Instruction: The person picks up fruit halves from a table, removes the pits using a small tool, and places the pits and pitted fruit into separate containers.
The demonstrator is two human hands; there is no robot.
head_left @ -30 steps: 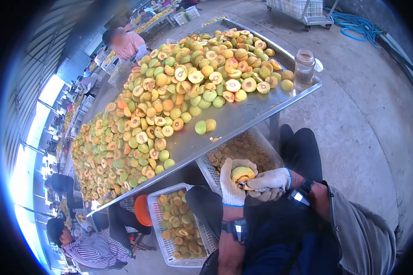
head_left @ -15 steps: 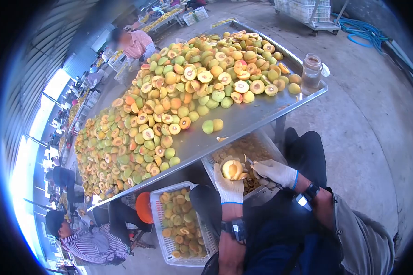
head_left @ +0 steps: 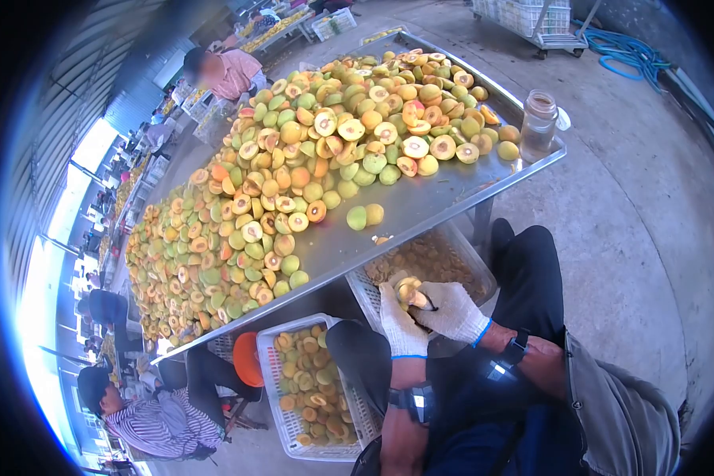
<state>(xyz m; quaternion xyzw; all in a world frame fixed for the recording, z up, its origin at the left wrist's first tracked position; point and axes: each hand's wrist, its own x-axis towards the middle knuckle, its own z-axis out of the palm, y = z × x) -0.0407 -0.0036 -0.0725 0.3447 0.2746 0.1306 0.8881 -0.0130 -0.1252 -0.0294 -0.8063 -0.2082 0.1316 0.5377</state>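
My left hand [head_left: 403, 324], in a white knit glove, holds a halved yellow fruit [head_left: 410, 292] above a crate of scraps [head_left: 474, 274]. Pressed against the fruit from the right is my gloved right hand [head_left: 452, 311], closed around a small tool whose tip is mostly hidden by the fingers and fruit. Just beyond both hands runs the edge of a metal table [head_left: 420, 208], which bears a big heap of halved fruit [head_left: 293, 170]. Two pieces [head_left: 365, 216] lie apart from the heap, near that edge.
A white crate of fruit halves [head_left: 316, 385] stands on the floor at left, beside an orange bowl [head_left: 247, 358]. A glass jar [head_left: 539, 125] is on the table's right corner. One person [head_left: 166, 420] sits at lower left; another [head_left: 234, 73] is across the table.
My right hand has moved left onto the fruit, and the tool, visible before between the hands, is now mostly hidden. My left hand has turned slightly and shifted right.
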